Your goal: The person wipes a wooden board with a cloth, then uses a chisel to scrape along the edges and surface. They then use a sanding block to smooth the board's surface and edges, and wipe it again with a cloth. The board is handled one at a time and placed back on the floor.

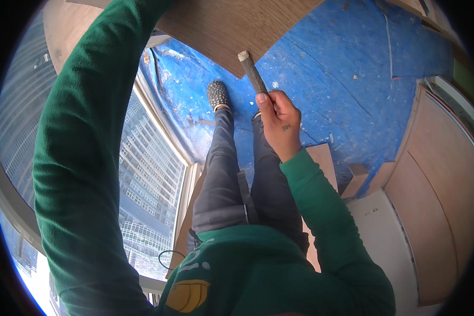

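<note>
One stick (254, 76) in the right hand (282, 124), its pale end by the near corner of the board (210, 31).
The step in hand seems to be holding the stick close to the board; the next move likely calls for a steady grip and care at that corner. The right fingers curl round the stick's lower end; the left sleeve (84, 137) runs up to the board's left side (the left hand is out of sight, so its fingers cannot be told). Counted: one stick, one board, one shoe (217, 95) plainly showing on blue sheeting (332, 63).
</note>
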A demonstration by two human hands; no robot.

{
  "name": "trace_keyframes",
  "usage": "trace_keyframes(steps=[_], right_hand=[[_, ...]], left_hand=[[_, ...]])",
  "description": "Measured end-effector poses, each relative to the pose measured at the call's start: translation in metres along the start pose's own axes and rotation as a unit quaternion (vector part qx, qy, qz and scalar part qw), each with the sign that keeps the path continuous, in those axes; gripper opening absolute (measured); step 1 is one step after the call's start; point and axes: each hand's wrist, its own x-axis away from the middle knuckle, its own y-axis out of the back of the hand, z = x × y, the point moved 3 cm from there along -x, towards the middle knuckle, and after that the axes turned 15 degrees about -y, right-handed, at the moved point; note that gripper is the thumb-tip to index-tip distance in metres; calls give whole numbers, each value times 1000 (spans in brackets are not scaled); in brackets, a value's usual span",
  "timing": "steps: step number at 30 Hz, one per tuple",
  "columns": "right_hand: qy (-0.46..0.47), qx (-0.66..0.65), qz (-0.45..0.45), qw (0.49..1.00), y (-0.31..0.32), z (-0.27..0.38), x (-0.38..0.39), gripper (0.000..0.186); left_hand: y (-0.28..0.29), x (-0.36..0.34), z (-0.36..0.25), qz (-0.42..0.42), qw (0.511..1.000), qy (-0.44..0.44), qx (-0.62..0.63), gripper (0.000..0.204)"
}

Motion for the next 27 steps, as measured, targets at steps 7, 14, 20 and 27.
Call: trace_keyframes(steps=[7, 14, 20, 27], right_hand=[[-39, -81, -8, 996, 13, 53, -69, 29], [34, 34, -17, 999, -2, 4, 1, 34], [-48, -98, -15, 994, 13, 58, -73, 33], [-7, -36, 0, 999, 11, 23, -41, 36]], left_hand=[[2, -5, -5, -5, 1000, -2, -1, 75], [2, -2, 4, 9, 1000, 8, -11, 75], [0, -7, 1, 1, 1000, -6, -6, 75], [5, -3, 3, 14, 1000, 3, 0, 75]])
